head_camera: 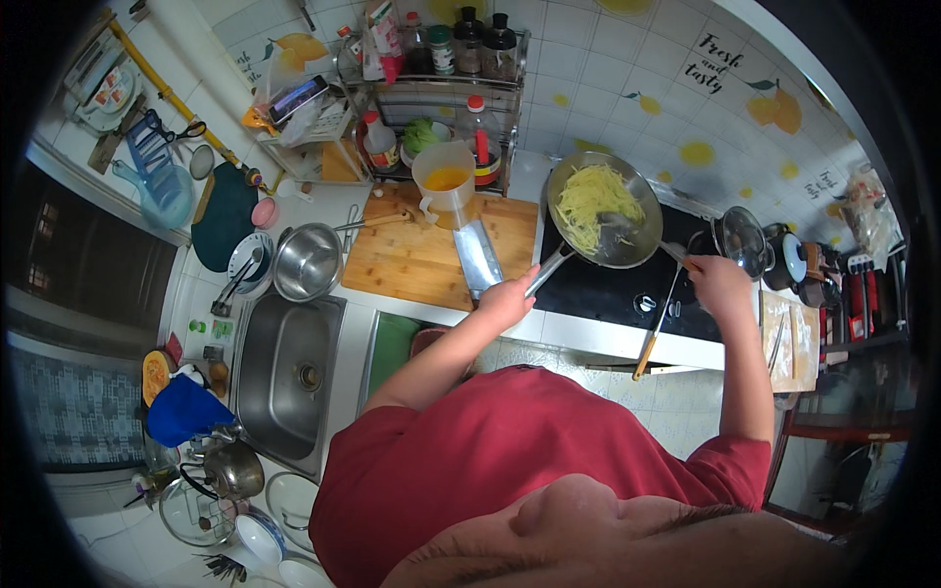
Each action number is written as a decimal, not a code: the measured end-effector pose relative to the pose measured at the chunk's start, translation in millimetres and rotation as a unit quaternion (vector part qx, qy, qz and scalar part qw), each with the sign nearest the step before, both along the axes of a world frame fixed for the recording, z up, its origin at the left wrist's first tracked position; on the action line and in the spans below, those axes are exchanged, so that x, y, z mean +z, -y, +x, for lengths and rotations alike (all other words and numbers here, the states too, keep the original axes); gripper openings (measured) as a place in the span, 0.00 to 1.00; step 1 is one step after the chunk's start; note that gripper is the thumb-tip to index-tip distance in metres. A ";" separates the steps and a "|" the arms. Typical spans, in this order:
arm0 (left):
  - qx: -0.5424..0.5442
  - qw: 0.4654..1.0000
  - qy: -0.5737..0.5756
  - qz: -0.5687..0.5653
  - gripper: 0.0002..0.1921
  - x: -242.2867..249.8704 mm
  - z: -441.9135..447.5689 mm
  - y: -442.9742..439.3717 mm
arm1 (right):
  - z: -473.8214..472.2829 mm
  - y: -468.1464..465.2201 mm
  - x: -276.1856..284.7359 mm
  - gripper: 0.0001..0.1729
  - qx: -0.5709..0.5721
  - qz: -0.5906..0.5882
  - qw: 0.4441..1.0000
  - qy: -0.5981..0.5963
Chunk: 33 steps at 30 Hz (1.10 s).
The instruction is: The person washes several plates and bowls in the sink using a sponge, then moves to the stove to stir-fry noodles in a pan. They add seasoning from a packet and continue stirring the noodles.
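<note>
My left hand (509, 300) grips the metal handle (548, 269) of a steel frying pan (645, 180). Pale yellow-green shreds of vegetable (595, 200), possibly potato, lie heaped in it. In my right hand (722, 285) is a spatula (675, 253), its blade among the shreds at the pan's right side. The pan sits over the left part of a black cooktop (595, 301). Close to my left hand, a cleaver (478, 256) rests on a wooden cutting board (401, 264). At the board's back stands a translucent jug (441, 184) with orange-yellow liquid.
A wooden-handled utensil (647, 354) juts over the counter's front edge. Right of the pan sits a glass-lidded pot (741, 231). A steel saucepan (309, 261) stands beside the sink (279, 382) on the left. Seasoning bottles fill a metal rack (434, 87) behind the board.
</note>
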<state>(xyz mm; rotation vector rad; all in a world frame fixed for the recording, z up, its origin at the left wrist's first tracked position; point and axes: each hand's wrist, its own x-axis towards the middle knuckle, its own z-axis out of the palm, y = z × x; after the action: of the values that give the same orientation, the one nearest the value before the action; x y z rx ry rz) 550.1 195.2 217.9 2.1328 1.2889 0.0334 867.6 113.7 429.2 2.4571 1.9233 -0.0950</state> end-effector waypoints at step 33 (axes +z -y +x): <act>0.370 0.815 -0.007 0.447 0.29 115.0 -362.0 -325.3 | -65.7 14.9 -62.9 0.26 -0.200 -0.029 0.967 -0.153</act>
<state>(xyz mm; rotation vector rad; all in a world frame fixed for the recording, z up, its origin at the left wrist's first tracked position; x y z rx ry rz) 188.1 520.5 332.9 2.1054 2.3532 1.1561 802.0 98.8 366.3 2.8908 1.4422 -0.5578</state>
